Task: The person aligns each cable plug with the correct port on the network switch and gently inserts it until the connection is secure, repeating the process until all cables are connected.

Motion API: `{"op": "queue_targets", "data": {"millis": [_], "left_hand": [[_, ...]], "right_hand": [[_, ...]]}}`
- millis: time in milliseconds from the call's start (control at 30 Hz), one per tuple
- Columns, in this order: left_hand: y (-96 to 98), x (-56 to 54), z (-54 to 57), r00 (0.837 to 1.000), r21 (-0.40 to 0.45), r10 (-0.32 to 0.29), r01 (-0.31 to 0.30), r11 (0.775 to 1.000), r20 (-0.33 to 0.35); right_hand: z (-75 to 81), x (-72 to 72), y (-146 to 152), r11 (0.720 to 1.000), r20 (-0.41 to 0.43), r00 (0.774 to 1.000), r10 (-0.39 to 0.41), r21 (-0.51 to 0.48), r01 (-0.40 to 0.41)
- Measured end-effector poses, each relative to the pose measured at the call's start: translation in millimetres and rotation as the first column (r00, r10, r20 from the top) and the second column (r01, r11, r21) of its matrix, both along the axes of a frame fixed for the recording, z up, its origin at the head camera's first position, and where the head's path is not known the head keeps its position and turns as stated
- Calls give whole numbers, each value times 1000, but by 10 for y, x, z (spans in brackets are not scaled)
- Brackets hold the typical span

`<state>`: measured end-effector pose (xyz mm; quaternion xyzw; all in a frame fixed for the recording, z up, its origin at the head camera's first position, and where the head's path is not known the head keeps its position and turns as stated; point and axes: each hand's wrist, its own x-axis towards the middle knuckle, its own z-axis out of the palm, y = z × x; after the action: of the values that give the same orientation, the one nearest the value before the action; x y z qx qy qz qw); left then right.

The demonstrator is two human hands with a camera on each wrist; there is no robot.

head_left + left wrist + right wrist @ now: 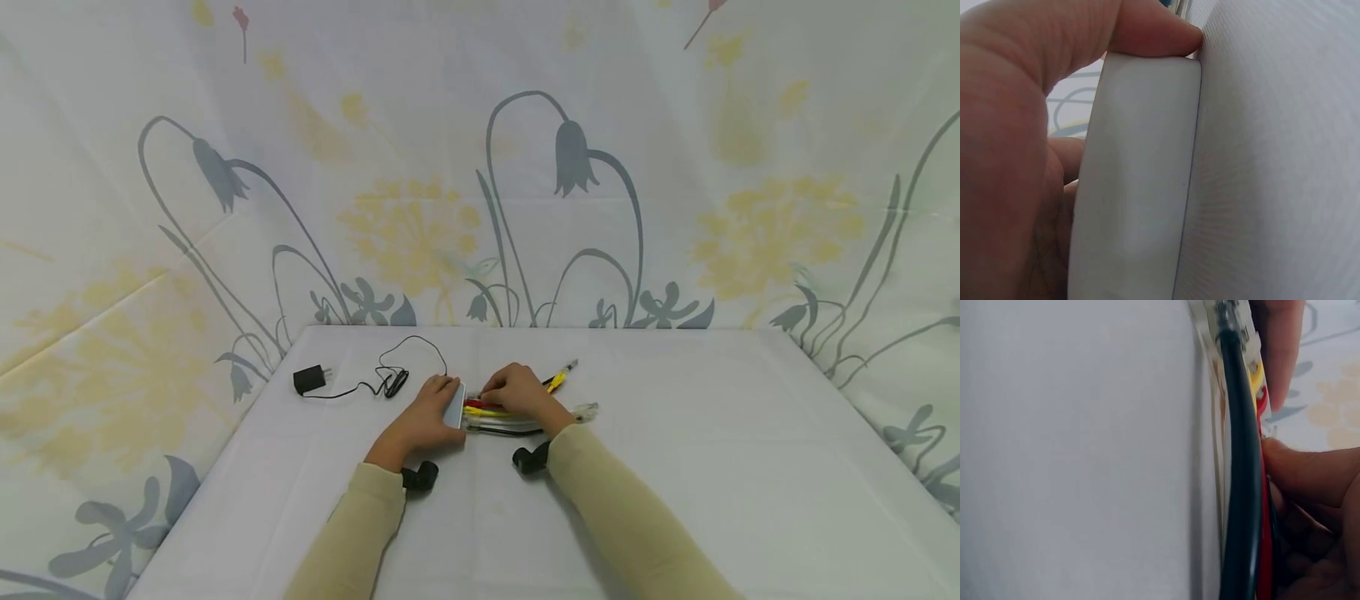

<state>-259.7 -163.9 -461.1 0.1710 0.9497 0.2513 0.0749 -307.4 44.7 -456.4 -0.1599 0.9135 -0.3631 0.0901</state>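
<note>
A small white network switch (454,408) lies in the middle of the table. My left hand (429,417) grips it across its ends, and its plain white side (1135,156) fills much of the left wrist view. Several network cables run from its right edge, among them a yellow cable (487,412), a red cable (1265,556) and a black cable (1244,456). My right hand (521,390) pinches a cable end close to the switch's port side. The fingers hide most of that plug, so how far it sits in the port cannot be seen.
A black power adapter (309,379) lies at the left, its thin bundled cord (396,383) leading toward the switch. Loose cable ends with clear plugs (585,412) stick out past my right hand. A flowered cloth (480,167) hangs behind the white table (712,433).
</note>
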Motion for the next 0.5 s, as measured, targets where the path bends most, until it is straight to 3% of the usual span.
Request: {"op": "queue_targets", "data": {"millis": [500], "left_hand": [[5,3,-9,1000,10,-3,3,1000,2]], "right_hand": [[-45,63,-8,1000,-53,999,12,-13,-13]]}}
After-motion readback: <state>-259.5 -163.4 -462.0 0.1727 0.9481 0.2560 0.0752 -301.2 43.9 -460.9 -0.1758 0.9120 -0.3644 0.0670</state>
